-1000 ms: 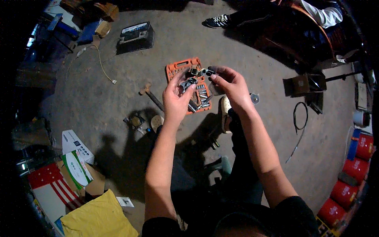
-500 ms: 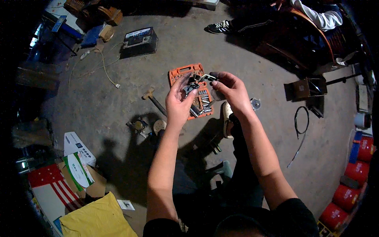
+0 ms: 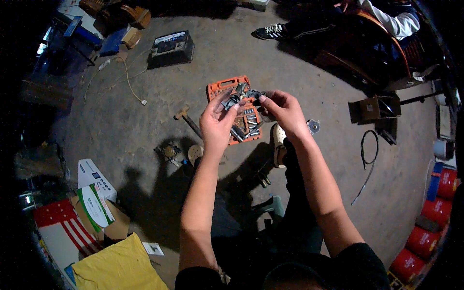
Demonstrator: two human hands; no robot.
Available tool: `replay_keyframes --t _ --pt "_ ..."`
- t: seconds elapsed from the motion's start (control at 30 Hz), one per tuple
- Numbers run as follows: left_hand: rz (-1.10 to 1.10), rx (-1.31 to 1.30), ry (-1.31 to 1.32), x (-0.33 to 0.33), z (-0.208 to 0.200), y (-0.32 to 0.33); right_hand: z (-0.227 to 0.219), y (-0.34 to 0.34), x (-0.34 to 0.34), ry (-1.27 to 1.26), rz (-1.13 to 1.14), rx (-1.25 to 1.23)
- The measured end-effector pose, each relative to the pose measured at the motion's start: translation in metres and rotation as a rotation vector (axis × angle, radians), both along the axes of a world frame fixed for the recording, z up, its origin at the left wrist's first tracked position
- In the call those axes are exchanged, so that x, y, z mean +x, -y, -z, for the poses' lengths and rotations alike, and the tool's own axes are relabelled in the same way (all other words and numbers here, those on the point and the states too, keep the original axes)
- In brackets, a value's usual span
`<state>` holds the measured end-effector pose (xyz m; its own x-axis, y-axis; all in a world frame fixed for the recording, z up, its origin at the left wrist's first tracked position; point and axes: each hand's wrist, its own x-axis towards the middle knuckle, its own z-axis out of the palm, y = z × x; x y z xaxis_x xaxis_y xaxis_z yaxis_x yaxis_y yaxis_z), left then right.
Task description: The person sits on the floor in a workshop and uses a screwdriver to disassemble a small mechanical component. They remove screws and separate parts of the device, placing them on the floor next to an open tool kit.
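Between my hands is a small dark mechanical part [image 3: 235, 100] with grey metal pieces, too small to name exactly. My left hand [image 3: 217, 116] is closed on its left side, thumb on top. Fingers and thumb of my right hand [image 3: 282, 108] pinch a black piece [image 3: 254, 94] at its right end; whether the two pieces are joined I cannot tell. Below them on the floor lies an open orange socket set case [image 3: 227, 83], partly hidden by my hands. Sockets and a dark tool handle [image 3: 237, 134] show in it.
A hammer [image 3: 182, 116] lies left of the case, a metal part [image 3: 169, 152] nearer me. A car battery [image 3: 170, 50] stands far left. To the right are a round part [image 3: 313, 126], a black cable [image 3: 369, 147] and red cans [image 3: 425, 241]. Another person's shoe [image 3: 268, 32] is ahead.
The part between my hands has been turned; its light, shiny edge no longer shows at the right and more grey metal stands up in the middle. My hands have barely moved.
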<state>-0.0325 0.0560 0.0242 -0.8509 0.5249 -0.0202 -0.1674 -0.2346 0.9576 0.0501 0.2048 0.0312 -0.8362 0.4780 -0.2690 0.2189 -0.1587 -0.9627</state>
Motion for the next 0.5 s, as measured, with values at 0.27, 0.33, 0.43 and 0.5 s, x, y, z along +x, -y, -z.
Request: replay_keyframes --t 0.27,0.33,0.43,0.5 --pt "-0.069 0.028 -0.041 -0.006 0.008 0.004 -0.004 0.002 0.0 0.029 -0.101 -0.223" --pt "-0.09 0.016 -0.123 -0.006 0.009 0.005 -0.005 0.0 0.001 0.054 -0.139 -0.343" --pt "-0.113 0.002 -0.159 -0.005 0.009 0.005 -0.009 0.005 0.0 0.084 -0.114 -0.489" --pt "-0.061 0.06 0.03 -0.006 0.008 0.008 -0.01 0.008 0.0 0.095 -0.087 -0.542"
